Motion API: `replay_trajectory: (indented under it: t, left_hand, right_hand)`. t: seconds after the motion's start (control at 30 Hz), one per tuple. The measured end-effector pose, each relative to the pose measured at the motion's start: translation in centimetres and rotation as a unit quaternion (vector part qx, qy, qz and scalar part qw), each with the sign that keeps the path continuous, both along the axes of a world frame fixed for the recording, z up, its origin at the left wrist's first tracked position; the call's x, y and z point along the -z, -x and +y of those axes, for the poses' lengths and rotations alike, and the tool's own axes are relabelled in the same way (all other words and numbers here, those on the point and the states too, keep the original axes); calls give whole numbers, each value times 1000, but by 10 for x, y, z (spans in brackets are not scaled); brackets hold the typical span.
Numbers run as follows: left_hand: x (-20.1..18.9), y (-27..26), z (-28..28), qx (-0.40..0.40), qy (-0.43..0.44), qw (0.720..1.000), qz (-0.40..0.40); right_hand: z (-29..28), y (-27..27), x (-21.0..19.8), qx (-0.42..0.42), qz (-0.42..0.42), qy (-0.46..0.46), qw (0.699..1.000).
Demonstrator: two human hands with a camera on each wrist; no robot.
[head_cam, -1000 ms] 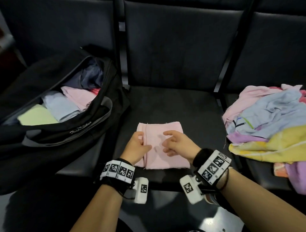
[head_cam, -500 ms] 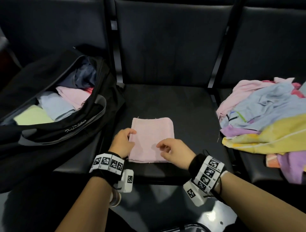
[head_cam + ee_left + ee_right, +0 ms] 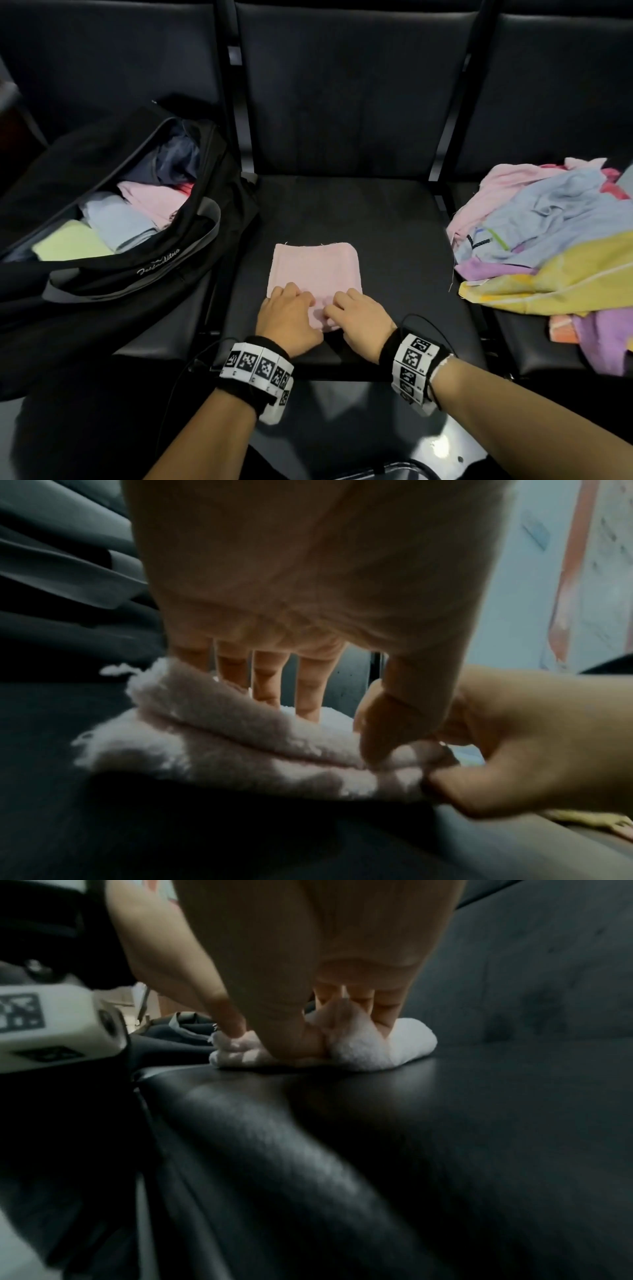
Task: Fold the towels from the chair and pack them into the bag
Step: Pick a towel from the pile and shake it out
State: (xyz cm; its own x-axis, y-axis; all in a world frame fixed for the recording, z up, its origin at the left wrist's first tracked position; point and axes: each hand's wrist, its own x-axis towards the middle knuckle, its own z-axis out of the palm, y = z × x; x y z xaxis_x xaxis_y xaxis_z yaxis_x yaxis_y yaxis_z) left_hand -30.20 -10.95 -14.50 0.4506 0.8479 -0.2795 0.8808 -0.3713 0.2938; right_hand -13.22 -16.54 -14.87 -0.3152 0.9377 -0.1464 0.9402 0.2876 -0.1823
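A folded pink towel (image 3: 315, 270) is seen lying flat on the middle seat (image 3: 394, 219) of a row of black chairs; its near edge is gripped by both hands. The left hand (image 3: 287, 317) is laid over the near left corner, with the fingers (image 3: 270, 680) resting on top of the layers and the thumb pressed at the folded edge; the right hand (image 3: 359, 320) is closed on the near right corner, the cloth being pinched between thumb and fingers, as is shown in the right wrist view, where the towel (image 3: 359, 1047) is bunched up under the fingertips. Neither hand is spread wide; both are curled on the towel.

An open black bag (image 3: 113, 270) is set on the seat to the left, just beside the middle seat; folded towels in pale green (image 3: 68, 245), light blue (image 3: 116, 222) and pink (image 3: 154, 198) are packed inside it, with a darker cloth behind them. A loose heap of unfolded towels (image 3: 555, 240) in pink, blue, yellow and purple is piled on the right seat, well apart from the hands. Marker bands are worn on both wrists.
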Motion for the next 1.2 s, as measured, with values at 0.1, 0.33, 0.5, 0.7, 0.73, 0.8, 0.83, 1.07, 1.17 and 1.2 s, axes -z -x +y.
replay_trajectory:
  t: [0.1, 0.33, 0.5, 0.7, 0.73, 0.8, 0.83, 1.07, 1.17, 1.2]
  left_hand:
    - [4, -2, 0, -2, -27, 1000, 17]
    - [9, -2, 10, -8, -82, 997, -10]
    - [9, 2, 14, -4, -72, 997, -35]
    - [8, 9, 12, -11, -79, 997, -13]
    - [8, 11, 13, -12, -84, 996, -11]
    - [8, 14, 17, -12, -92, 996, -12]
    - [8, 16, 19, -13, -92, 996, -17]
    - [-2, 32, 31, -83, 53, 971, -219]
    - [-2, 36, 34, -108, 116, 937, -312]
    - [-1, 36, 35, -111, 134, 927, -333]
  right_hand:
    - [7, -5, -11, 94, 130, 35, 986]
    - [3, -9, -28, 149, 212, 12, 966]
    - [-9, 5, -7, 63, 40, -4, 997]
    - [10, -7, 0, 109, 71, -9, 991]
    - [12, -11, -2, 125, 90, 2, 988]
    - [14, -18, -6, 161, 153, 18, 975]
    - [13, -21, -9, 177, 188, 22, 966]
    - [4, -51, -15, 229, 316, 25, 920]
    - [1, -61, -16, 263, 375, 22, 888]
    - [1, -65, -16, 271, 390, 18, 880]
